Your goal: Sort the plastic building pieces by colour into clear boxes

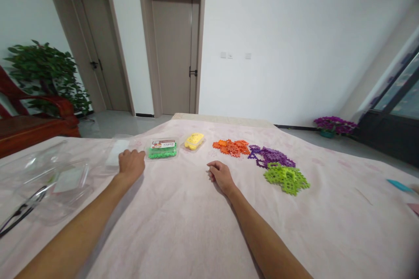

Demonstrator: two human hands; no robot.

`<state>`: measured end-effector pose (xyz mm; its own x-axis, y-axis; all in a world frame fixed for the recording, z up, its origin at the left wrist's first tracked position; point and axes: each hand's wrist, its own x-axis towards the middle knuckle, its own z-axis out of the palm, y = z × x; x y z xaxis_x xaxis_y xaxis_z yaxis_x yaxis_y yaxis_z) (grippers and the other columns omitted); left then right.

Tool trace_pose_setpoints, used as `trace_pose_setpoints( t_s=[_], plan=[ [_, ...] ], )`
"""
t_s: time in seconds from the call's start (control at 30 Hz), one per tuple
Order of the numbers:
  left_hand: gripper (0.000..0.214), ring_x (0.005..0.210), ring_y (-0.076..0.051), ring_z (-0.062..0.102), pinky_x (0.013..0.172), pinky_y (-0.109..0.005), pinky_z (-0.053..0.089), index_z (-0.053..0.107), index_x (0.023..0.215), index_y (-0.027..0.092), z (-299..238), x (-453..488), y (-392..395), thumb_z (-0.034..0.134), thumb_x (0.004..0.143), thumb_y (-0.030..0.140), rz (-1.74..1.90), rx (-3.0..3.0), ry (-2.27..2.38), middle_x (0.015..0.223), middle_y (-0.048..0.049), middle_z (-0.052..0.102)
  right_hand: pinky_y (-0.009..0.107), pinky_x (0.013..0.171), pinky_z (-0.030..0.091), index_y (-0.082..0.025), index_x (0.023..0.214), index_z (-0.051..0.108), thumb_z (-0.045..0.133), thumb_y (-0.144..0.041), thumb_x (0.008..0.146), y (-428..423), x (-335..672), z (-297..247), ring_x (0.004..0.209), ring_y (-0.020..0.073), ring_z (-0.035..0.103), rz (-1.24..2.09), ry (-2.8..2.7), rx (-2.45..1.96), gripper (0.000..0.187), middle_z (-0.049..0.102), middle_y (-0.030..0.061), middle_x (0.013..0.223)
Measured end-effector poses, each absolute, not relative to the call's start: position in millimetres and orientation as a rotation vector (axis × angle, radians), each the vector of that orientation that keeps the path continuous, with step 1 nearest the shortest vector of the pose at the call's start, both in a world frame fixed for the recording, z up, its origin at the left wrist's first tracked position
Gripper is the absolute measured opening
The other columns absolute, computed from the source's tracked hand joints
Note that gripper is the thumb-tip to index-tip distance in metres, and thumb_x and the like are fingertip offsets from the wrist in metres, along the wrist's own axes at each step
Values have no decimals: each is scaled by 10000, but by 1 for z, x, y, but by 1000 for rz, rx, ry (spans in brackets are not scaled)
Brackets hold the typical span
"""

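The green pack, a clear packet of green pieces under a printed label, lies on the pink cloth just right of the left hand, within easy reach. That hand rests knuckles-up at a clear packet; whether its fingers pinch it cannot be told. The right hand lies loosely curled, holding nothing. An orange heap, a purple heap and a lime heap lie side by side, seemingly sorted by colour.

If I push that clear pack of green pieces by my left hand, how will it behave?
The clear pack sits flat and low, so it should slide rather than tip or roll. Its thin clear plastic looks light and probably flexes under a squeeze. The pink cloth beneath may bunch and drag.
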<state>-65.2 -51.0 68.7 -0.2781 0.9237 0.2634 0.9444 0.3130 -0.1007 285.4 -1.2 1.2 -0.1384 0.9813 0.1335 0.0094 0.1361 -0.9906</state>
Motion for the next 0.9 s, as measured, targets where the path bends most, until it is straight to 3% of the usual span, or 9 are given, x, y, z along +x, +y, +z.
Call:
trace_pose_setpoints(
  t_s=[0.17,0.6,0.73,0.9],
  plan=[
    [366,1032,-342,580,849,-430,343,742,1017,141,76,-21,-70,401,884,143,-113,-1800,-2173,1057,-197,699,200,413,379,-145,905,655,564,-304,697,-1,286,0,437,85,463,1198,-1385,-1042,277,563,-42,559],
    [279,952,-280,568,896,-467,382,733,936,162,82,91,-130,470,898,73,-137,-2191,-1678,937,-124,687,215,423,405,-152,919,669,610,-318,717,3,287,-4,443,89,471,1234,-1345,-1017,268,570,-36,584],
    [168,973,-256,553,946,-460,412,711,932,162,60,126,-128,552,902,119,-251,-2357,-1426,940,-98,670,240,463,455,-151,945,678,652,-458,763,5,290,-5,534,114,532,1243,-1241,-973,357,615,14,712],
    [97,949,-243,563,905,-442,470,670,858,163,36,156,-101,587,907,161,-510,-2478,-1066,904,-86,655,294,706,537,-163,1017,696,600,-701,799,10,294,-4,802,176,634,1296,-1077,-836,588,677,95,948]
  ],
)
